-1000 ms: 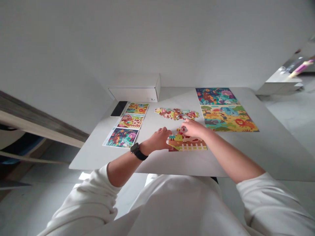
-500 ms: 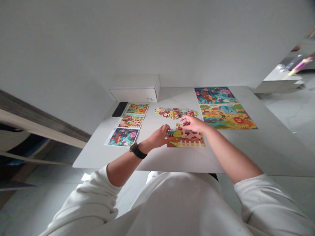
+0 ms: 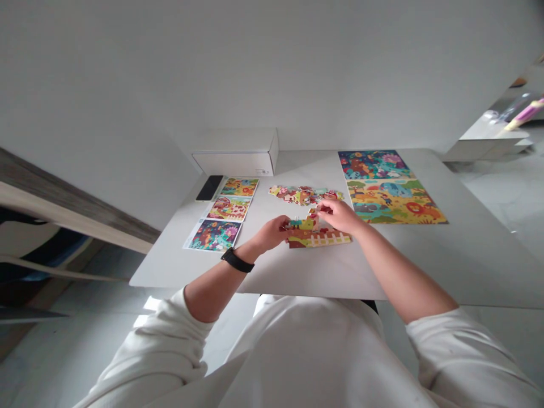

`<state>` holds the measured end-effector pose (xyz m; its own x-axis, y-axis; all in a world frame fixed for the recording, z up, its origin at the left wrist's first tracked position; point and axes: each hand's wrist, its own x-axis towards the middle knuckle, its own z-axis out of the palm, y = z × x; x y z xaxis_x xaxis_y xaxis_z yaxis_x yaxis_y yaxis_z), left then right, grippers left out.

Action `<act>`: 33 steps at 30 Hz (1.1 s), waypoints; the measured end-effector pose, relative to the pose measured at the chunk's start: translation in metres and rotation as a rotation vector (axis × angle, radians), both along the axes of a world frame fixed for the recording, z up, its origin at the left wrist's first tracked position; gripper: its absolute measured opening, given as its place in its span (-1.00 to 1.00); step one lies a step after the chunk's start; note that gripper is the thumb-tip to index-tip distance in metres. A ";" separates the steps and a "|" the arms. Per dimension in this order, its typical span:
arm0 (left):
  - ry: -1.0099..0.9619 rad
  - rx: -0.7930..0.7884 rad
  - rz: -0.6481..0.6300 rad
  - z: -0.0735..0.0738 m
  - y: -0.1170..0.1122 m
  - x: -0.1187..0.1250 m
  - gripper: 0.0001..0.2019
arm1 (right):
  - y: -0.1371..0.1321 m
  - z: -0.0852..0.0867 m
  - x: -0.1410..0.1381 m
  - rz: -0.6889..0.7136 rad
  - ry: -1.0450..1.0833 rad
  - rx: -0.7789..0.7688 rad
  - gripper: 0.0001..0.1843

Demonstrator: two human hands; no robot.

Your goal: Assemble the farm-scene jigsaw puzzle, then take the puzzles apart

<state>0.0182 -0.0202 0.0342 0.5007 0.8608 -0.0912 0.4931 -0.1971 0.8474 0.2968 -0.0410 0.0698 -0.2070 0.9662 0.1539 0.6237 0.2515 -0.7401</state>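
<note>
Farm jigsaw [image 3: 321, 238]: between our hands, near the middle of the surface's [image 3: 272, 277] near edge; the fenced lower part is joined, the top missing.
Left hand [image 3: 272, 233]: its grip is narrow, apparently pinching the jigsaw's left edge.
Right hand [image 3: 342, 217]: its grip is narrow at the jigsaw's upper edge; we cannot tell whether it holds a piece.
Loose pieces [image 3: 300, 196]: heaped behind the jigsaw, toward the back edge; these look left to fit.
Complete panels: night scene [image 3: 376, 165] and safari scene [image 3: 395, 202], toward the far right corner.
Small printed pictures [image 3: 228, 208]: three, along the left edge.
</note>
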 end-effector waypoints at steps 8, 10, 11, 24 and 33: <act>0.059 0.117 -0.011 0.013 -0.012 -0.003 -0.83 | 0.001 -0.010 -0.002 -0.142 -0.043 -0.025 -0.85; 0.046 0.099 0.013 0.011 -0.013 -0.003 -0.82 | 0.005 -0.015 0.002 -0.161 0.078 -0.083 -0.82; 0.039 0.088 0.028 0.009 -0.012 -0.003 -0.82 | 0.006 -0.018 0.004 -0.164 0.156 -0.118 -0.80; 0.146 0.176 0.157 0.009 -0.001 -0.006 -0.86 | 0.008 -0.027 -0.004 -0.199 0.449 -0.298 -0.74; -0.096 -0.168 0.249 0.006 0.014 -0.007 -0.81 | 0.011 -0.017 -0.014 0.112 -0.113 -0.121 -0.92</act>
